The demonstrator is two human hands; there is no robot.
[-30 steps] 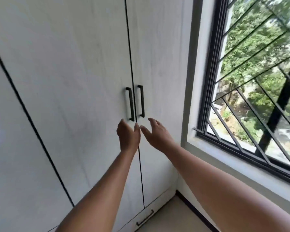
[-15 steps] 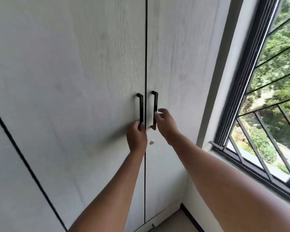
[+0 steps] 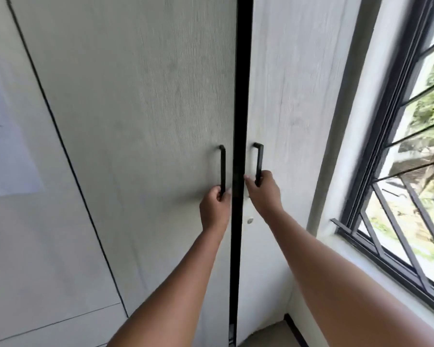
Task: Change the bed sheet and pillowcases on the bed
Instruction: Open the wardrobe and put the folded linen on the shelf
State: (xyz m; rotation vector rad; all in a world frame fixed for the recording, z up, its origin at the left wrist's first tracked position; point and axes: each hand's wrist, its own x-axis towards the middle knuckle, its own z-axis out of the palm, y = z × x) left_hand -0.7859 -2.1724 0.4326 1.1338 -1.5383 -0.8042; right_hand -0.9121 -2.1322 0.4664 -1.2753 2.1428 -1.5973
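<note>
Left hand point(image 3: 214, 205): I am gripping the lower end of the left handle point(image 3: 222, 166), fingers curling round the black bar;
Right hand point(image 3: 262, 190): I am gripping the lower end of the right handle point(image 3: 259, 159), thumb pointing toward the gap;
Wardrobe doors point(image 3: 148, 121): standing slightly apart; a dark gap point(image 3: 242, 96) is running between them from top to bottom;
Bed sheet and pillowcases: I cannot tell where they are lying;
Window point(image 3: 411, 171): barred, standing at my right; greenery is showing outside.
</note>
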